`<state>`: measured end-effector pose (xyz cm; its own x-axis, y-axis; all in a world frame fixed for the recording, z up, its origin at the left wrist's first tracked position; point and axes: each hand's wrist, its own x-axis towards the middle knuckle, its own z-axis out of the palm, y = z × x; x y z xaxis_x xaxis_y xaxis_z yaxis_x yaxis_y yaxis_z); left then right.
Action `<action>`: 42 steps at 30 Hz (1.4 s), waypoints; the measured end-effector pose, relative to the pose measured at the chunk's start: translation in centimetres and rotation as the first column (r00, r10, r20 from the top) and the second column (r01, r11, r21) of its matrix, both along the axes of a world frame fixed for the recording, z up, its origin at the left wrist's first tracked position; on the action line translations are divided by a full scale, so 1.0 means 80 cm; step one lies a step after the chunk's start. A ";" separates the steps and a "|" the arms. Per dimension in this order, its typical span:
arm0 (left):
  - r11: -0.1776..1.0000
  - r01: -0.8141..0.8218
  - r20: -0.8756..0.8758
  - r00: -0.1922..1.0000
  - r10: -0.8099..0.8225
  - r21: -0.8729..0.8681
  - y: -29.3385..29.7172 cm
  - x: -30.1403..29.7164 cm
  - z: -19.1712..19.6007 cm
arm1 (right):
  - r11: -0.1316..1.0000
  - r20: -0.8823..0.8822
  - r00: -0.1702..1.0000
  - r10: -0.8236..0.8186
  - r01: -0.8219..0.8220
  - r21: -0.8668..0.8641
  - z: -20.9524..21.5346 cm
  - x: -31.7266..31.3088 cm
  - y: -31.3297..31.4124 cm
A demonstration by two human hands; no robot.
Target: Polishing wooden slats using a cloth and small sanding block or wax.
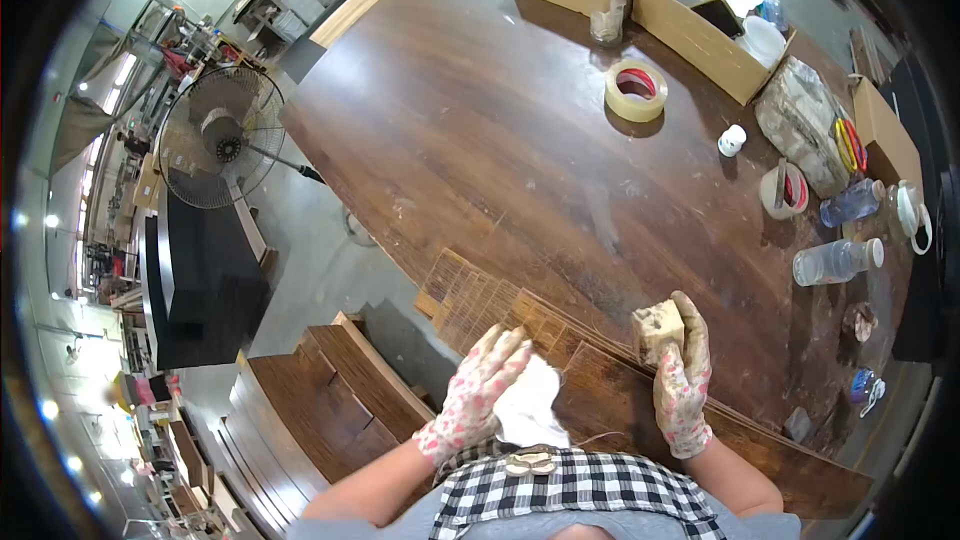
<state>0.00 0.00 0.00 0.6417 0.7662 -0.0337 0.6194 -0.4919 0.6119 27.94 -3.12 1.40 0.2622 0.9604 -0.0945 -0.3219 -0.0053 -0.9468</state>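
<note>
My right hand, in a white glove with pink dots, grips a worn cream-coloured block just over the table's near edge. My left hand wears a matching stained glove; its fingers stretch out toward the wooden strips. Right beside its palm a white cloth hangs bunched in front of my apron; whether the thumb pinches it is hidden. Thin brown wooden strips lie overlapping along the near edge, and a longer dark brown board runs in front of me below both hands.
The large brown tabletop bears a tape roll, a small white bottle, clear plastic bottles and cardboard boxes farther off. A standing fan is at the left. Stacked brown panels stand at lower left.
</note>
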 end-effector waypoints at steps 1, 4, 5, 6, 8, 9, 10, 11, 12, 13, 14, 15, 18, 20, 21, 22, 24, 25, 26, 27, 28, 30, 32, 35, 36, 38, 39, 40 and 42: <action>0.997 -0.072 0.000 0.997 0.073 0.037 -0.010 -0.003 0.001 | 1.000 0.017 1.000 0.019 -0.019 0.012 0.000 0.001 -0.003; 0.992 -0.037 -0.089 0.995 0.048 0.117 0.064 -0.033 0.024 | 1.000 -0.004 1.000 -0.010 0.010 0.029 -0.004 -0.060 0.005; 0.992 -0.026 -0.089 0.995 0.038 0.124 0.084 -0.014 0.032 | 1.000 0.008 1.000 0.013 -0.013 0.027 -0.006 -0.059 0.004; 0.995 0.004 -0.062 0.998 0.002 0.095 0.104 0.003 0.031 | 0.999 0.004 0.999 0.036 -0.036 0.030 -0.005 -0.055 0.002; 0.997 0.045 -0.014 0.999 -0.044 0.056 0.110 0.017 0.016 | 1.000 0.058 0.998 0.023 -0.022 -0.018 -0.002 -0.042 0.001; 0.995 0.065 -0.039 0.997 -0.062 0.080 0.103 0.023 0.019 | 1.000 0.080 0.997 0.016 -0.015 -0.017 -0.003 -0.029 0.003; 0.995 0.037 -0.040 0.999 -0.034 0.088 0.085 0.013 0.010 | 1.000 0.041 0.999 0.008 -0.007 -0.017 -0.001 -0.020 0.002; 0.996 0.011 -0.040 0.999 -0.007 0.093 0.062 -0.002 -0.005 | 1.000 0.003 1.000 -0.002 0.002 -0.019 0.001 -0.014 0.002; 0.992 -0.025 -0.013 1.000 0.027 0.121 0.038 -0.018 -0.024 | 0.999 0.034 0.999 -0.022 0.023 -0.028 0.005 -0.013 0.001; 0.987 -0.062 0.008 0.998 0.061 0.147 0.029 -0.027 -0.027 | 0.999 0.041 0.999 -0.030 0.031 -0.033 0.008 -0.013 -0.001; 0.994 -0.039 -0.038 0.998 0.043 0.103 0.031 -0.033 -0.030 | 0.999 0.070 0.997 -0.022 0.025 -0.033 0.010 -0.013 -0.002; 0.994 -0.045 -0.040 0.998 0.049 0.102 0.042 -0.028 -0.021 | 1.000 0.090 0.996 0.000 0.002 -0.031 0.012 -0.016 -0.002; 0.996 -0.044 0.034 0.999 0.041 0.080 0.109 0.009 -0.014 | 1.000 0.140 0.990 0.024 -0.022 -0.017 0.014 -0.021 0.001; 0.997 -0.035 0.015 0.999 0.034 0.075 0.116 0.017 -0.021 | 0.999 0.173 0.984 0.050 -0.050 -0.003 0.010 -0.014 0.001; 0.998 -0.045 0.037 0.998 0.043 0.054 0.105 0.016 -0.021 | 0.999 0.221 0.974 0.042 -0.044 0.005 0.007 -0.006 0.000; 0.996 -0.060 0.025 0.998 0.058 0.060 0.090 0.008 -0.024 | 0.998 0.110 0.992 0.056 -0.057 0.005 0.004 0.002 -0.001; 0.991 -0.094 0.078 0.993 0.086 0.096 0.055 -0.022 -0.036 | 0.999 0.098 0.994 0.051 -0.052 0.005 0.007 0.000 -0.001; 0.991 -0.092 0.075 0.993 0.085 0.095 0.051 -0.032 -0.050 | 0.999 0.081 0.995 0.050 -0.051 0.000 0.008 -0.003 -0.002; 0.989 -0.124 0.032 0.992 0.122 0.085 0.051 -0.033 -0.045 | 0.997 0.104 0.992 0.071 -0.071 -0.006 0.009 -0.006 -0.002; 0.984 -0.158 -0.014 0.987 0.160 0.084 0.056 -0.032 -0.037 | 0.997 0.098 0.992 0.082 -0.082 -0.006 0.010 -0.007 -0.001; 0.986 -0.157 0.050 0.987 0.155 0.052 0.079 -0.025 -0.036 | 0.995 0.091 0.991 0.095 -0.096 0.001 0.010 -0.010 0.001; 0.987 -0.163 0.052 0.985 0.163 0.002 0.125 0.003 -0.034 | 0.993 0.088 0.989 0.119 -0.120 0.010 0.014 -0.013 -0.003; 0.991 -0.133 0.057 0.990 0.132 0.004 0.132 0.004 -0.040 | 0.998 0.228 0.971 0.064 -0.063 -0.014 0.009 -0.010 -0.001; 0.989 -0.147 0.116 0.982 0.148 -0.012 0.091 -0.019 -0.047 | 0.998 0.182 0.983 -0.004 0.015 -0.057 0.002 -0.002 0.000; 0.982 -0.188 0.107 0.976 0.189 -0.013 0.070 -0.041 -0.059 | 0.999 0.136 0.991 0.016 -0.009 -0.050 0.011 -0.008 0.001; 0.980 -0.197 0.103 0.975 0.196 0.000 0.062 -0.057 -0.065 | 0.999 0.168 0.986 0.017 -0.009 -0.048 0.015 -0.015 0.000; 0.977 -0.214 0.100 0.972 0.213 0.000 0.072 -0.057 -0.061 | 0.999 0.200 0.980 0.021 -0.013 -0.039 0.017 -0.016 0.001; 0.978 -0.208 0.080 0.975 0.209 -0.024 0.092 -0.052 -0.060 | 0.999 0.198 0.980 0.033 -0.026 -0.037 0.014 -0.015 0.002; 0.976 -0.219 0.133 0.967 0.219 -0.014 0.126 -0.041 -0.068 | 1.000 0.316 0.949 0.014 -0.015 -0.001 0.006 -0.014 0.000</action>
<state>-3.27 10.10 -5.48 0.4569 0.8886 0.0412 0.6254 -0.3538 0.6955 26.85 -3.11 1.85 0.2641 0.9645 -0.0076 -0.0066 -0.0061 -1.0000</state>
